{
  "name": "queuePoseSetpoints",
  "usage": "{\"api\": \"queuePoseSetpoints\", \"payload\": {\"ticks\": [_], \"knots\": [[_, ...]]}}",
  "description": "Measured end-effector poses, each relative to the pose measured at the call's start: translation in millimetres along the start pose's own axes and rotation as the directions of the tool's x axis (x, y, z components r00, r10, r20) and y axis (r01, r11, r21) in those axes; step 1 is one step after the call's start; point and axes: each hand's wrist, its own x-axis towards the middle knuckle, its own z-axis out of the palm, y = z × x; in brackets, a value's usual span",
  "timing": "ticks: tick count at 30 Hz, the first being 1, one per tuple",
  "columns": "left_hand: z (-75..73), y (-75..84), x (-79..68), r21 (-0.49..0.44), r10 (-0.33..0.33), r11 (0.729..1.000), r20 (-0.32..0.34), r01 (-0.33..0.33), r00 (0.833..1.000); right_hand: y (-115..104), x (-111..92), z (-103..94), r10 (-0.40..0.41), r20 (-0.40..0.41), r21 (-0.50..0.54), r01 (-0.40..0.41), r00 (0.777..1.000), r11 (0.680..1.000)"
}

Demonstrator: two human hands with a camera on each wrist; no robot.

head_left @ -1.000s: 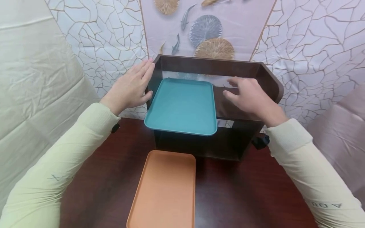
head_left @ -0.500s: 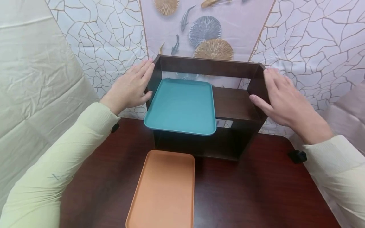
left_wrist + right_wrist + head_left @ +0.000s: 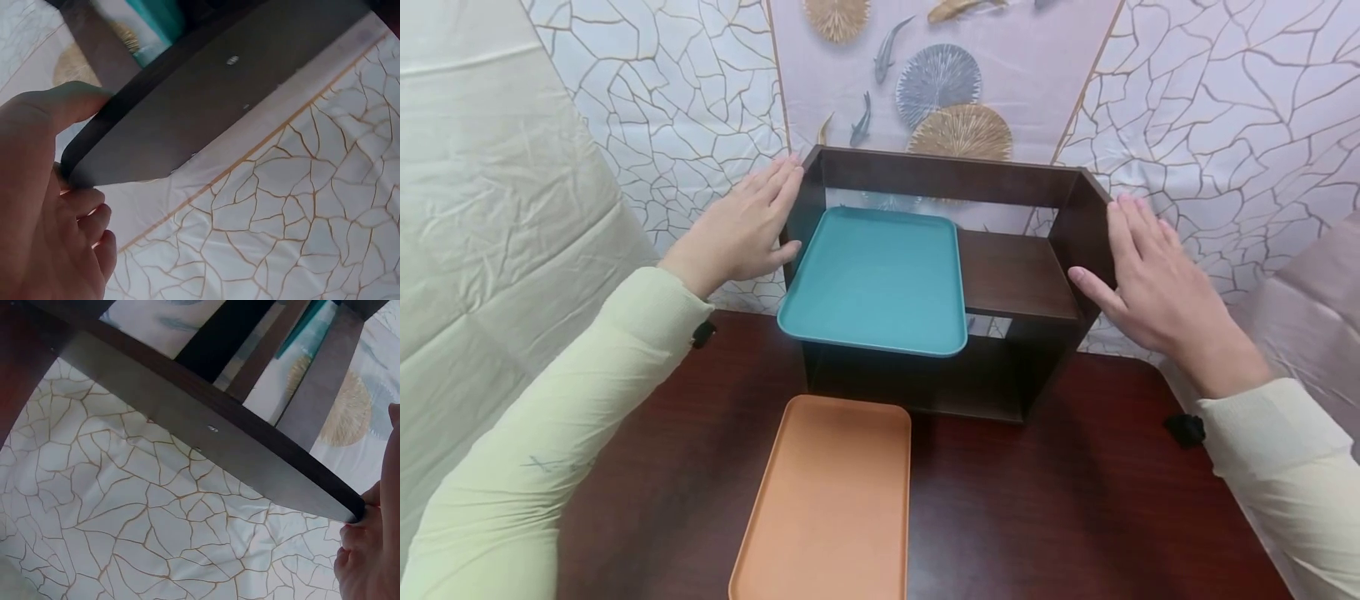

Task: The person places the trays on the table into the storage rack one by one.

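A dark brown two-tier shelf (image 3: 951, 173) stands at the back of the table. On its upper board lies a teal tray (image 3: 876, 279), with its front end jutting out past the board. My left hand (image 3: 741, 221) rests against the shelf's left side panel (image 3: 206, 94), fingers straight along the upper edge and thumb near the front edge. At the right side panel (image 3: 206, 419), my right hand (image 3: 1168, 279) lies with fingers extended at the upper edge. Its thumb is spread away from them. An orange tray (image 3: 827, 500) lies flat on the table before the shelf.
The reddish-brown table (image 3: 1045, 508) extends around the orange tray. Behind the shelf hangs a patterned cloth (image 3: 1195, 92) with gold crack lines and a panel of fish. A plain pale cloth (image 3: 490, 208) hangs at the left.
My right hand has moved rightward from in front of the upper board to the right side panel, then slid slightly down and forward. The left hand and both trays stay nearly still.
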Motion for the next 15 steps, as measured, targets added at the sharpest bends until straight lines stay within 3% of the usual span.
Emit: {"api": "queuePoseSetpoints", "payload": {"ticks": [8,15], "knots": [[-16.0,-10.4,-24.2,-0.216,-0.078,0.971,0.101,0.099,0.992,0,-1,4.1,-0.014,-0.02,0.005,0.014,1.0,1.0],[-10.7,-15.1,-53.2,-0.291,-0.112,0.947,0.096,0.135,0.989,2,1,3.8,-0.012,-0.017,0.011,0.013,1.0,1.0]]}}
